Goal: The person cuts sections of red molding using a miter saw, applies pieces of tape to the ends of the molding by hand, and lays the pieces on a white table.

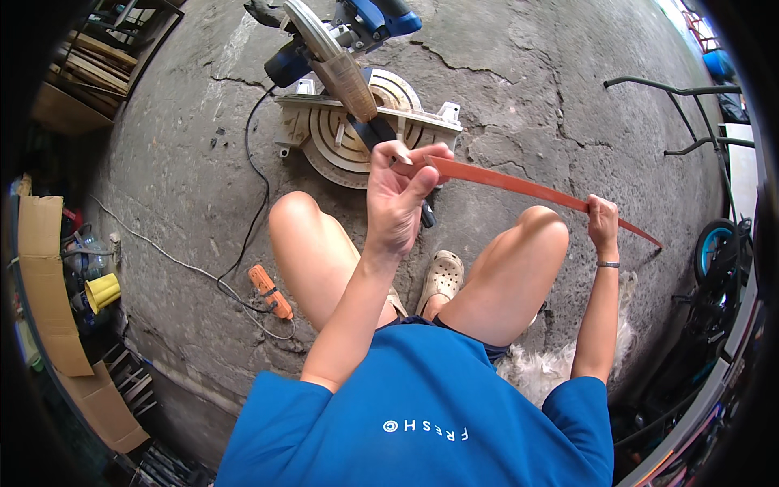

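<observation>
A long, flat orange strip (519, 185) is held in the air in front of the body, slanting from the middle of the view down to the right, past the right knee. One end is pinched in the left hand (396, 199), with the thumb brought up against the curled fingers and the palm side partly shown; how much of the strip is hidden behind the fingers cannot be told. Farther along, the strip is gripped in the right hand (602, 223), the fingers closed around it, and a thin tail is left sticking out beyond the fist.

Beyond the left hand, a saw (345, 81) is set on the cracked concrete floor (503, 73); whether it is touched by the hand cannot be made out. An orange power socket (270, 292) is seen beside the left leg, with a black cord (266, 195) lying near it.

From its thin, slightly bowed shape, the strip is judged to be light and springy, easily bent or twisted along its length. It is probably best held by its flat faces, near both ends, with the fingers kept off the thin edges
</observation>
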{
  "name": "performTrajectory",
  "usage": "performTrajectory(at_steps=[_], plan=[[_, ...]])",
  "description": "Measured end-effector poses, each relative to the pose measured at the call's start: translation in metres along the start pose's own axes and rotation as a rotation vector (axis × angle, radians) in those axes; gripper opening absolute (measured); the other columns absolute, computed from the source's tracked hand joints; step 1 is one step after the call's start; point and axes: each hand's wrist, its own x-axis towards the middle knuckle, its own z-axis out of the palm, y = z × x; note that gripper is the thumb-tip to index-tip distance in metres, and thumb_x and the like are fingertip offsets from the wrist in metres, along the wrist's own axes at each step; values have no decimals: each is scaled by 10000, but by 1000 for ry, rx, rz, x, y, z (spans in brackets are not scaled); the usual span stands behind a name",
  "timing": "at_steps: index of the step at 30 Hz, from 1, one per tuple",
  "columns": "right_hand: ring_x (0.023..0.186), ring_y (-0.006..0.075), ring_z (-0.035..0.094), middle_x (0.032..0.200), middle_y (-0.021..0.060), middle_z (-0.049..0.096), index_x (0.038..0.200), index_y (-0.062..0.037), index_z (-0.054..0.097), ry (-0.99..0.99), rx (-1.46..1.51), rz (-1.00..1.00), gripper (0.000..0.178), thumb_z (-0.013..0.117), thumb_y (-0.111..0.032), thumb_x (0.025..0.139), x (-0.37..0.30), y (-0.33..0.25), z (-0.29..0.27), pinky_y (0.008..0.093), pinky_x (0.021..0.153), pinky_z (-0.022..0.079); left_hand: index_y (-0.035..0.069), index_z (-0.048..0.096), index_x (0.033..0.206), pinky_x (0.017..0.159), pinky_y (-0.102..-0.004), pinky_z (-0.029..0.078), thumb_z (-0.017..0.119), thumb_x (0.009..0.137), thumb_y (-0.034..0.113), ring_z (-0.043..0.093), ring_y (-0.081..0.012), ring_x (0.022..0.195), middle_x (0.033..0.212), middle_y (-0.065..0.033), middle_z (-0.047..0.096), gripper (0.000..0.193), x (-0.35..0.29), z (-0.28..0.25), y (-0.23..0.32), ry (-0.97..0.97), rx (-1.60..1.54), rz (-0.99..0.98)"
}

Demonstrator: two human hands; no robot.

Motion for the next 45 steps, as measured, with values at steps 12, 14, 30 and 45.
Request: performTrajectory(at_steps=[12,14,30,45], plan=[[486,279,460,541,127,406,665,3,472,-52,1,56,581,363,-399,1071,-3,3,-9,388,520,349,145,472,962,811,-299,572,611,989,203,712,-226,980,1019,-111,726,153,10,-10,-7,-15,-230,-59],[481,270,460,537,124,407,662,3,475,-38,-8,45,586,363,-400,1072,-6,6,-8,386,518,348,143,465,947,790,-295,580,588,1004,198,717,-228,969,1013,-116,725,147,7,-1,0,16,-189,-66],[519,304,420,579,139,365,679,-7,413,-40,5,58,548,368,-389,1070,-9,1,-11,396,538,338,152,468,912,882,-373,593,656,962,213,689,-222,1042,981,-105,714,204,0,-7,-3,34,-384,-273],[610,381,455,657,172,397,707,11,412,13,6,36,565,405,-436,1053,-17,-11,0,420,573,374,140,444,897,817,-333,605,653,957,285,705,-223,984,942,-100,703,261,5,-22,-7,-16,-292,-172]])
